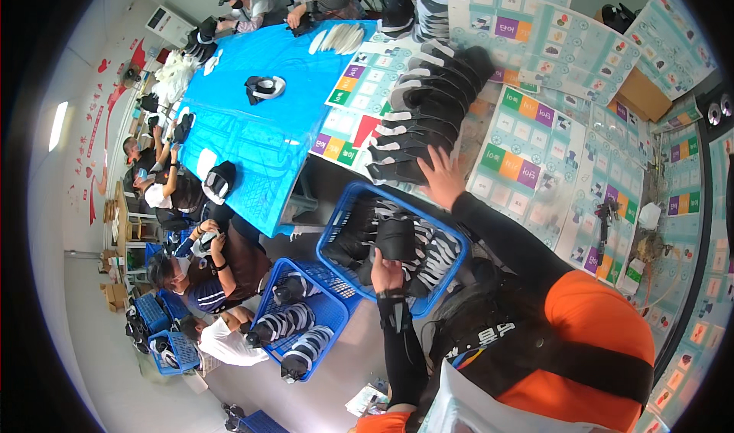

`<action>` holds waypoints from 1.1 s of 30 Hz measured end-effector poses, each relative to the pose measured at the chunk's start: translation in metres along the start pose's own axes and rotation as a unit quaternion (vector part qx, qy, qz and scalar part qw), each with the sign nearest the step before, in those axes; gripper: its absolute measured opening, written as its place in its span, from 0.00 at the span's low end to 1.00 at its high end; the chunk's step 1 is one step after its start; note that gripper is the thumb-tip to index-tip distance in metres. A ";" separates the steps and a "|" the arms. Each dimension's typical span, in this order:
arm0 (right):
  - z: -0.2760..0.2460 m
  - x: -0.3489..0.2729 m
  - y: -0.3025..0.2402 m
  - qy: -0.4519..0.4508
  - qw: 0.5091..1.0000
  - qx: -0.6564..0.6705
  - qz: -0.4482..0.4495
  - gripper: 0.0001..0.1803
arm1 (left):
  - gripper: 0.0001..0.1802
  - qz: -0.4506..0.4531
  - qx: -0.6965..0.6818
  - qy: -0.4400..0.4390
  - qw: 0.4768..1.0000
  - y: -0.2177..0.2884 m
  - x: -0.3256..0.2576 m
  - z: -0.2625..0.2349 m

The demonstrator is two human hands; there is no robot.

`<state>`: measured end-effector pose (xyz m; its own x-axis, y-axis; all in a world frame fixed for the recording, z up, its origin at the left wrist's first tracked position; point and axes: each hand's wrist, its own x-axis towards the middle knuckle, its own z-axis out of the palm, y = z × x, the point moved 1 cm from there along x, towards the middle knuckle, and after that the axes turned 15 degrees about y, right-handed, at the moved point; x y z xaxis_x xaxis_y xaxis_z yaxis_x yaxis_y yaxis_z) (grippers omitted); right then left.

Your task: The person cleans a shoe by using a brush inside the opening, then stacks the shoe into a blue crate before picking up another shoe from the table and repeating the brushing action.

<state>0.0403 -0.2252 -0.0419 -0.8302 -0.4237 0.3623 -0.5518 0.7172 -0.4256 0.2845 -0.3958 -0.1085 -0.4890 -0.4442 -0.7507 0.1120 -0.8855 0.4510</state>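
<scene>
Blue-covered table (pixel 283 138) behind, work seemingly partway along

Nearest, the person's left hand (pixel 388 276) reaches into a blue crate (pixel 335 217), its fingers partly curled at the near edge of a black piece (pixel 396 236); whether it truly grips cannot be told. That crate looks well filled: nested black pieces with pale edges crowd both sides. Just to its left, a second blue crate (pixel 325 278) carries a few similar bundles (pixel 283 323), with part of its wall showing bare. Beyond, the right hand (pixel 443 180) lies spread, closed around nothing, against the near end of a long nested row (pixel 428 104) on printed sheets (pixel 520 138). Judging by that row, a good share lies outside the crates. Farther off, one loose piece (pixel 264 89) and a pile of pale pieces (pixel 338 40) lie on the blue cover, with co-workers (pixel 200 272) around it.
</scene>
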 end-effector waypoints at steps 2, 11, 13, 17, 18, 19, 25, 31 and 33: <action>-0.020 -0.031 -0.005 -0.041 0.966 0.255 0.023 0.46 | 0.18 -0.036 -0.040 0.008 0.998 0.003 -0.030 0.000; -0.123 -0.146 -0.046 -0.047 0.982 0.169 0.077 0.46 | 0.15 -0.176 -0.005 -0.111 0.978 -0.067 -0.098 0.053; -0.139 -0.155 -0.029 0.061 0.983 0.160 0.064 0.43 | 0.14 -0.201 0.134 -0.178 0.954 -0.066 -0.112 0.065; -0.193 -0.174 -0.001 0.079 0.978 0.143 0.128 0.34 | 0.24 0.478 0.492 -0.247 0.684 -0.059 -0.160 0.096; -0.202 -0.178 0.003 0.079 0.980 0.146 0.112 0.31 | 0.32 0.567 0.488 -0.285 0.599 -0.058 -0.168 0.105; -0.205 -0.183 0.008 0.069 0.983 0.142 0.095 0.28 | 0.33 0.566 0.489 -0.324 0.580 -0.068 -0.165 0.106; -0.238 -0.197 0.033 0.016 0.973 0.174 0.149 0.23 | 0.22 0.375 0.492 -0.340 0.709 -0.109 -0.155 0.105; -0.244 -0.205 0.109 0.036 0.946 0.261 0.189 0.17 | 0.17 0.412 0.446 -0.354 0.712 -0.174 -0.151 0.120; -0.246 -0.207 0.138 0.034 0.935 0.288 0.205 0.17 | 0.15 0.398 0.456 -0.337 0.721 -0.195 -0.155 0.135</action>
<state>0.1552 0.0975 0.0286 -0.9851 -0.1286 0.1140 -0.1557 0.3871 -0.9088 0.2216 -0.1358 -0.0145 -0.9278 -0.3220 0.1884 0.1244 0.2089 0.9700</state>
